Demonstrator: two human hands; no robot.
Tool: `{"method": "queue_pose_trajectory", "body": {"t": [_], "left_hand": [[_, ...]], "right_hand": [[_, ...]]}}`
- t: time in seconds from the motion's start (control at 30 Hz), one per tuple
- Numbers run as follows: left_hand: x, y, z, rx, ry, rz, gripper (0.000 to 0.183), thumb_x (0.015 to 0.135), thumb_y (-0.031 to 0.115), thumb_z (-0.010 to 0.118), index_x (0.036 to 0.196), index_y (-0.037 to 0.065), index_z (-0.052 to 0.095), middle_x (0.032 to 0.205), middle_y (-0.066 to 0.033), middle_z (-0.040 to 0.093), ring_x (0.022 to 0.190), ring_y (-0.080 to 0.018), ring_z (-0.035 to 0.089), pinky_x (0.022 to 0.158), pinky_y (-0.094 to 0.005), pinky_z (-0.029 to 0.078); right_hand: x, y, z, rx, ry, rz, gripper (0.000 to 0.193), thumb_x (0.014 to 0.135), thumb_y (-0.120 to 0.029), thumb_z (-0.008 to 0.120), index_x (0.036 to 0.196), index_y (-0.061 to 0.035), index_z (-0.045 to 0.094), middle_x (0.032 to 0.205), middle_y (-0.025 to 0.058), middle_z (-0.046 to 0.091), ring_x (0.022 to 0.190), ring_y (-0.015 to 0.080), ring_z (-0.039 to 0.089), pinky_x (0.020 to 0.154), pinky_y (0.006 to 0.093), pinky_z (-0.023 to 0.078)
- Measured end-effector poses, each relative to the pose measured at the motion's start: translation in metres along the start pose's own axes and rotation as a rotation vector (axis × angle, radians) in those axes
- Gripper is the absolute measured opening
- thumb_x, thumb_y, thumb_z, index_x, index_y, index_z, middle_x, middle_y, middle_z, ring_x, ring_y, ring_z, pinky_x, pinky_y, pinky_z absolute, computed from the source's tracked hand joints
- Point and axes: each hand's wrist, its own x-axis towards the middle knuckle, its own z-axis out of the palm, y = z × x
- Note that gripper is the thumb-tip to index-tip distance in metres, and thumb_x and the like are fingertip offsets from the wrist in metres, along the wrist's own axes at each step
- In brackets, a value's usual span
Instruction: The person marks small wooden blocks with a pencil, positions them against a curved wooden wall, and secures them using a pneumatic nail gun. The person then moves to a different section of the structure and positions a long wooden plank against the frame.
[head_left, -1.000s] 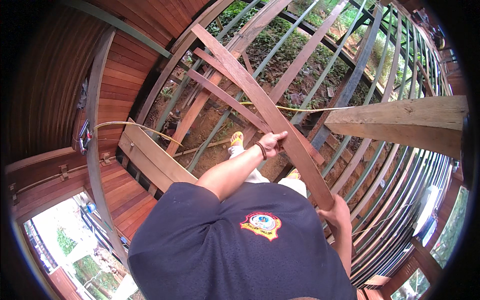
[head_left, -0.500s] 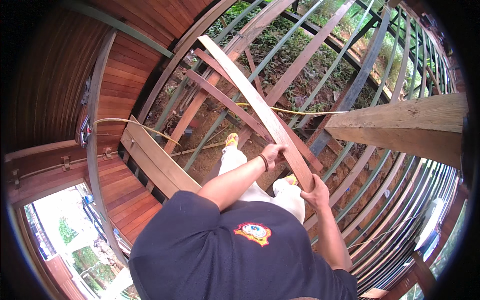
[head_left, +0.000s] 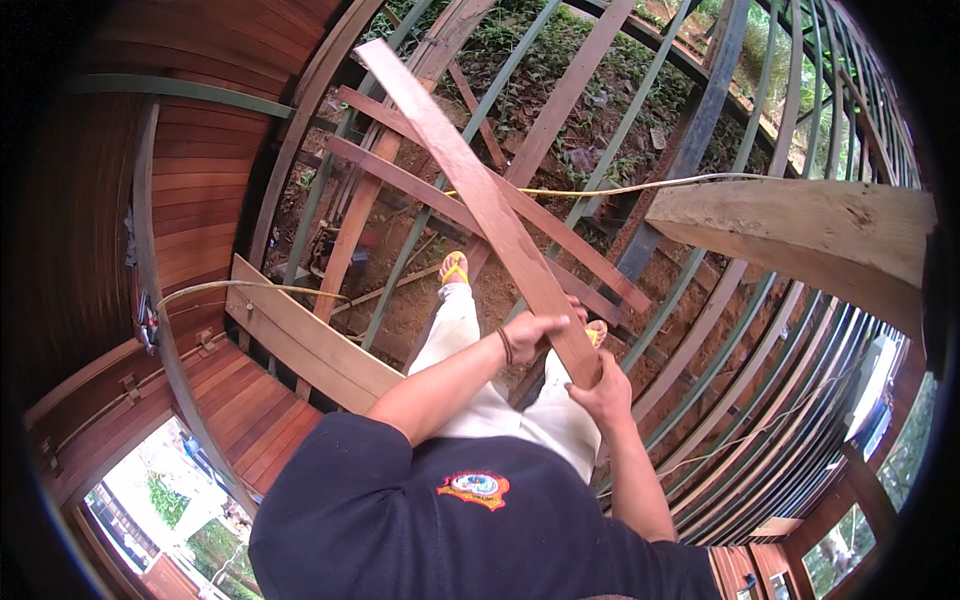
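A: Green metal joists (head_left: 470,130) are running from six up toward twelve, carrying everything.

B: Reddish planks (head_left: 470,210) are lying across them at eleven, a pale board (head_left: 300,340) resting at eight.

Reddish-brown plank (head_left: 480,190); dark navy shirt (head_left: 400,530) with multicoloured emblem; cream trousers (head_left: 470,390); yellow sandals (head_left: 455,268); green-grey steel joists (head_left: 700,130)

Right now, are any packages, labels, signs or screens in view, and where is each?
Round embroidered badge: on the chest of the person's dark shirt, low in the picture; oval, orange, yellow and pale blue, with lettering around it.
No packages, signs or screens show.
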Motion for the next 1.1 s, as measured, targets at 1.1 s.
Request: {"method": "queue_pose_trajectory", "body": {"t": [1.1], "left_hand": [[0.169,0.206,-0.284,-0.141,0.645,0.804,0.036,0.095,0.007,0.066,0.129,0.014,0.057,0.118,-0.0044,0.064,0.111,-0.0247,0.062,0.091,-0.0500,0.053]], "right_hand": [[-0.022,0.095,0.043,0.162,0.475,0.155,0.072,0.052,-0.023,0.086,0.115,-0.0009,0.059,0.095,0.0192,0.068,0.087,0.0377,0.069,0.079,0.0437,0.055]]}}
